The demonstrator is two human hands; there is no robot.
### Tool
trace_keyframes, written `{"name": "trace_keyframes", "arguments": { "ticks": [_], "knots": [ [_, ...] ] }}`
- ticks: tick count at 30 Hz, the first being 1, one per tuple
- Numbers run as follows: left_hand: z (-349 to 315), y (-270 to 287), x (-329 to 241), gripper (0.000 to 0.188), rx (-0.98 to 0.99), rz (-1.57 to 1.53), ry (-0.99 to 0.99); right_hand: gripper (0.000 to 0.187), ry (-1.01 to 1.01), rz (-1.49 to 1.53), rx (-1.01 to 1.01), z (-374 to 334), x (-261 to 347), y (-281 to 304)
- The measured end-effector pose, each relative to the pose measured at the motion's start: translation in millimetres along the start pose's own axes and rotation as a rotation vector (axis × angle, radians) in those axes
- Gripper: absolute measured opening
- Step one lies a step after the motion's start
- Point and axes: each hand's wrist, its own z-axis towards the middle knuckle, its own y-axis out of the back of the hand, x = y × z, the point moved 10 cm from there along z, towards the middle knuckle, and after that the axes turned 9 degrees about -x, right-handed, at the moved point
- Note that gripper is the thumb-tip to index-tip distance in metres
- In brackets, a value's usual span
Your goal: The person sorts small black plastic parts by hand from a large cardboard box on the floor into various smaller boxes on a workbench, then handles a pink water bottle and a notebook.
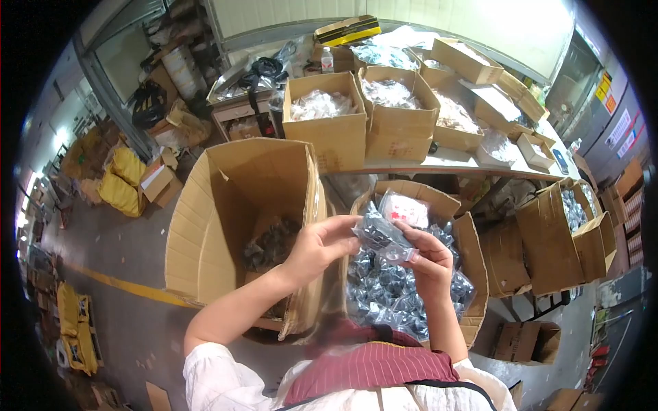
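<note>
A clear plastic bag of dark parts (380,233) hangs between my two hands, above an open carton. My left hand (322,243) pinches the bag's left side with fingers and thumb. At its right edge, my right hand (430,259) is closed on the plastic. Just behind the bag is a white packet with red marks (404,207); whether a hand touches it I cannot tell. Below, many similar bags of dark parts (384,294) fill the cardboard box (473,267). Left of it stands a taller open carton (195,233), with some dark bagged parts (271,243) at its bottom.
Across the far table (391,165) stand several open cartons (325,140) of clear bagged items, with a water bottle (327,60) behind. More cartons (548,233) are stacked on the right. A small open box (528,341) lies on the floor. Yellow sacks (123,181) rest at the left.
</note>
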Motion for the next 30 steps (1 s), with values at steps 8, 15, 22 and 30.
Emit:
{"name": "trace_keyframes", "arguments": {
  "ticks": [8, 15, 22, 30],
  "knots": [
    [-0.2, -2.4, -4.3, 0.048, -0.034, -0.042, 0.044, 0.049, 0.066, 0.016, 0.074, -4.4, 10.8, -8.5],
    [-6.5, 0.5, -22.6, 0.033, -0.092, 0.251, -0.173, 0.052, 0.162, -0.070, 0.052, -12.3, 25.8, -15.2],
    [-9.0, -6.1, -24.4, 0.026, -0.088, 0.415, -0.223, 0.030, 0.192, -0.116, 0.013, -22.5, 35.7, -29.8],
    [11.6, 45.0, -20.0, 0.022, -0.275, 0.162, -0.144, 0.017, 0.024, -0.017, -0.117, 19.5, -14.2, 0.4]
  ]
}}
